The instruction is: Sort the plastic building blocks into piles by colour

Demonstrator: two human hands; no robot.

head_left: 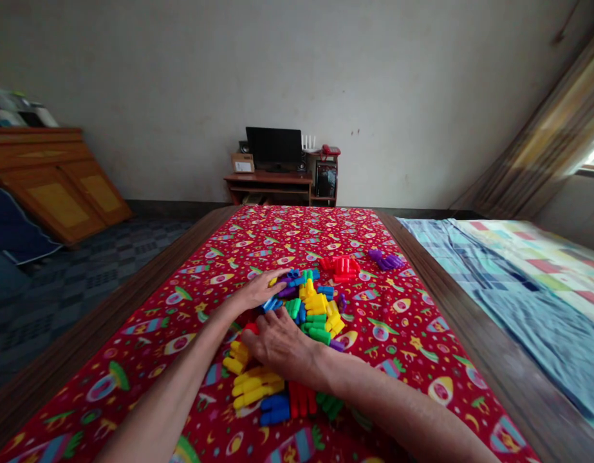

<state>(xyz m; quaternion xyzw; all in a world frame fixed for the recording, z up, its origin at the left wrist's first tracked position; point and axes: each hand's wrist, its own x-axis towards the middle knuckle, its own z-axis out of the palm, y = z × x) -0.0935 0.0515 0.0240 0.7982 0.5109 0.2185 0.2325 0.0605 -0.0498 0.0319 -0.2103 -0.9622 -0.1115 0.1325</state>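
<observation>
A pile of plastic toy building blocks in several colours lies on a red patterned tablecloth (166,321). My left hand (260,289) reaches over the pile's far left side, fingers stretched out over purple blocks (289,291) and blue blocks (272,304). Closer to me, my right hand (284,344) has its fingers bent around a red block (251,328), partly hidden by the hand. Beside it lie yellow blocks (258,386), a blue block (275,409) and red blocks (302,399). Green blocks (318,331) and more yellow blocks (316,304) are to its right.
Farther off sit joined red blocks (342,267) and purple blocks (386,260). Wooden table edges (436,289) flank the cloth. A bed (533,270) stands at the right, a cabinet (60,180) at the left. Against the wall is a desk (270,180) with a monitor (274,148).
</observation>
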